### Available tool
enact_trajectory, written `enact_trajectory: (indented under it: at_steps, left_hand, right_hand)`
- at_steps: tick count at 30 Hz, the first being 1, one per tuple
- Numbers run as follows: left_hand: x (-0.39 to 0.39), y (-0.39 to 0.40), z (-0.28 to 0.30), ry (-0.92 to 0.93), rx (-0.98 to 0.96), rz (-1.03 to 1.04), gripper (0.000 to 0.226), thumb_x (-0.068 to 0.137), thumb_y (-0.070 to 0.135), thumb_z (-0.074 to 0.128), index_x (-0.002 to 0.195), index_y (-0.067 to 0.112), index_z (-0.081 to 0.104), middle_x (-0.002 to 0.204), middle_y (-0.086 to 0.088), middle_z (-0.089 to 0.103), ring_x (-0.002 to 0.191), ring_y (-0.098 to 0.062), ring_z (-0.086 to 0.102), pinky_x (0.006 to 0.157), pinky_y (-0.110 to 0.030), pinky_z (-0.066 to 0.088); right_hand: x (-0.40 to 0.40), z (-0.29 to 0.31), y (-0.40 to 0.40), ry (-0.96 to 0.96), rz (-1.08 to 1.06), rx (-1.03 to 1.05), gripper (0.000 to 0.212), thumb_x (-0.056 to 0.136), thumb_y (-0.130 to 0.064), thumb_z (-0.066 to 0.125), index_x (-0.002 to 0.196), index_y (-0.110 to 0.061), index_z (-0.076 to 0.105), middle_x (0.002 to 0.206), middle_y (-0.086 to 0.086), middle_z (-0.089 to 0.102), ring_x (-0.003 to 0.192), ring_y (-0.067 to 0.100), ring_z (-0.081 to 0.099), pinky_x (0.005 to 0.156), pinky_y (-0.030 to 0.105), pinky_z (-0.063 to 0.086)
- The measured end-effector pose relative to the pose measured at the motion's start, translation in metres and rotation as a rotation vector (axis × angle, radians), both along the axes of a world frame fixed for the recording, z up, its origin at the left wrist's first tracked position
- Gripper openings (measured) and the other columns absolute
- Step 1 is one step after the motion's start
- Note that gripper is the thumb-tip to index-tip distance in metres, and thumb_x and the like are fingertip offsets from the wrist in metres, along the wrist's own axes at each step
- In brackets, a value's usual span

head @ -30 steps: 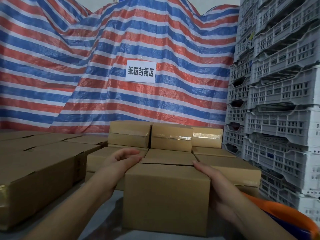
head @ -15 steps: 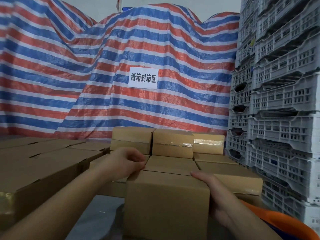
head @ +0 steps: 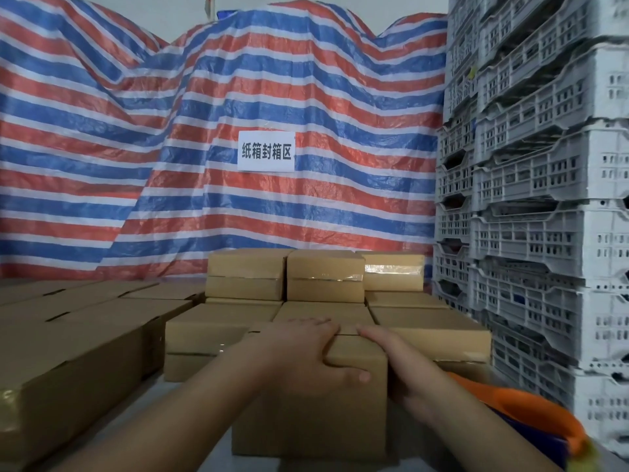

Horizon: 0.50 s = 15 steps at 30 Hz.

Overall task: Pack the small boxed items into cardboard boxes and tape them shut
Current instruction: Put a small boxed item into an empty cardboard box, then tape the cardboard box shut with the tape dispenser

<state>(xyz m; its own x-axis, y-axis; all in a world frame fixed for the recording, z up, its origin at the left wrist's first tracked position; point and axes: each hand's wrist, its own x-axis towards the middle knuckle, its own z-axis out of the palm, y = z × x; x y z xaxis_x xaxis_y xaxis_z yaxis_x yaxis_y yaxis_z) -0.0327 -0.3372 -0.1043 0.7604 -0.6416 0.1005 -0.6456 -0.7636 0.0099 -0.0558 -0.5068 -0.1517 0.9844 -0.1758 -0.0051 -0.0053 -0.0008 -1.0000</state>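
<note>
Cardboard: a plain brown closed carton [head: 343, 413] stands upright; left hand [head: 306, 356] curls over its top edge, right hand [head: 401, 373] lies straight-fingered against its side

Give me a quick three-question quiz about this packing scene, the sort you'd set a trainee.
1. True or false: both hands are on the same cardboard box.
2. What stands stacked along the right side? A) grey plastic crates B) wooden pallets C) metal drums
3. Fill in: the white sign hangs on a red, white and blue striped ____.

Key
1. True: the left hand grips the near box over its top edge, thumb on its front, and the right hand lies along its right side.
2. A: the grey plastic crates.
3. Tarpaulin: the white sign hangs on the tarpaulin.
</note>
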Motion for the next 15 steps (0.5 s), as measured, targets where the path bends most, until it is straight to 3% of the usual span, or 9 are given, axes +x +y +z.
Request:
enact_trajectory:
  at_steps: [2,5,7,9,12,15]
  left_hand:
    - [0.0,0.0,0.0,0.007,-0.01,0.012,0.093,0.082,0.08,0.042,0.155,0.031,0.012,0.163,0.005,0.017,0.146,-0.018,0.023,0.115,-0.039,0.021]
    - [0.002,0.001,-0.001,0.009,-0.013,0.017,0.094,0.081,0.081,0.041,0.156,0.032,0.01,0.164,0.006,0.013,0.147,-0.018,0.019,0.115,-0.04,0.02]
    - [0.002,0.002,-0.002,-0.003,-0.02,0.011,0.093,0.082,0.081,0.04,0.155,0.032,0.011,0.163,0.006,0.014,0.147,-0.018,0.02,0.115,-0.039,0.02]
    - [0.001,0.002,-0.002,-0.002,-0.028,-0.001,0.092,0.082,0.082,0.037,0.155,0.032,0.012,0.163,0.006,0.015,0.146,-0.018,0.022,0.114,-0.04,0.022]
    - [0.001,0.003,-0.002,0.024,-0.043,0.001,0.094,0.081,0.086,0.028,0.156,0.031,0.011,0.164,0.005,0.012,0.147,-0.019,0.019,0.115,-0.042,0.02]
    - [0.001,0.003,0.001,0.117,-0.104,0.009,0.092,0.08,0.087,0.021,0.155,0.034,0.013,0.164,0.007,0.01,0.148,-0.018,0.015,0.115,-0.045,0.016]
  right_hand:
    - [-0.01,0.007,-0.008,-0.133,-0.14,-0.348,0.039,0.097,-0.059,0.047,0.109,-0.025,0.063,0.108,0.001,0.069,0.103,0.018,0.064,0.097,0.042,0.051]
    - [-0.034,0.02,-0.045,-0.416,-0.345,-0.971,0.041,0.096,-0.059,0.045,0.081,-0.026,0.063,0.072,-0.006,0.066,0.068,0.003,0.061,0.065,0.028,0.053]
    - [-0.054,0.018,-0.072,-0.334,-0.398,-1.251,0.045,0.093,-0.063,0.045,0.071,-0.027,0.057,0.063,-0.006,0.06,0.056,0.005,0.058,0.046,0.02,0.04]
    - [-0.072,0.008,-0.091,-0.186,-0.471,-1.482,0.05,0.085,-0.078,0.034,0.075,-0.031,0.049,0.071,-0.009,0.056,0.061,0.003,0.054,0.048,0.021,0.037]
    - [-0.085,-0.009,-0.103,-0.05,-0.465,-1.545,0.069,0.069,-0.092,0.014,0.087,-0.034,0.047,0.077,-0.012,0.052,0.072,0.008,0.056,0.059,0.027,0.044]
    - [-0.088,-0.021,-0.101,0.025,-0.402,-1.515,0.073,0.068,-0.092,0.022,0.122,-0.047,0.04,0.075,-0.016,0.046,0.082,0.011,0.064,0.061,0.028,0.043]
